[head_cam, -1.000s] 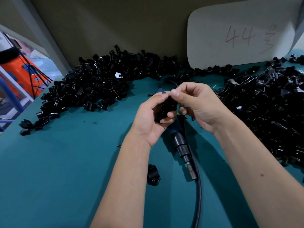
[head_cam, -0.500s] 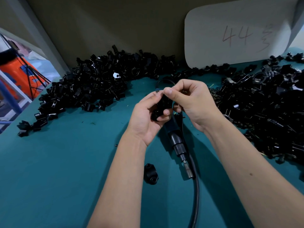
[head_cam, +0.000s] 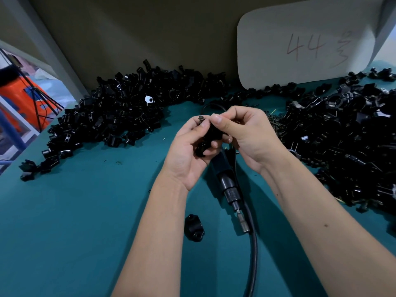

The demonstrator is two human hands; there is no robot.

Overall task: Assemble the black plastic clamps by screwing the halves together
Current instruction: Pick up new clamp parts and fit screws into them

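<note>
Both hands meet above the teal table (head_cam: 64,221). My left hand (head_cam: 188,151) grips a black plastic clamp (head_cam: 211,136), fingers curled around it from below. A small screw (head_cam: 201,119) sticks up at the clamp's top, by my left fingertips. My right hand (head_cam: 246,133) pinches the clamp's upper part with thumb and forefinger. The hands hide most of the clamp. A single black clamp piece (head_cam: 194,227) lies on the table below my left forearm.
An electric screwdriver (head_cam: 230,187) with a black cable (head_cam: 252,249) lies on the table under the hands, tip toward me. Big heaps of black clamp parts lie at the back left (head_cam: 120,116) and right (head_cam: 342,142). A white card (head_cam: 306,43) leans on the wall.
The hands stay together on the clamp. The right thumb and forefinger have shifted slightly, and the screw head now shows at the clamp's top.
</note>
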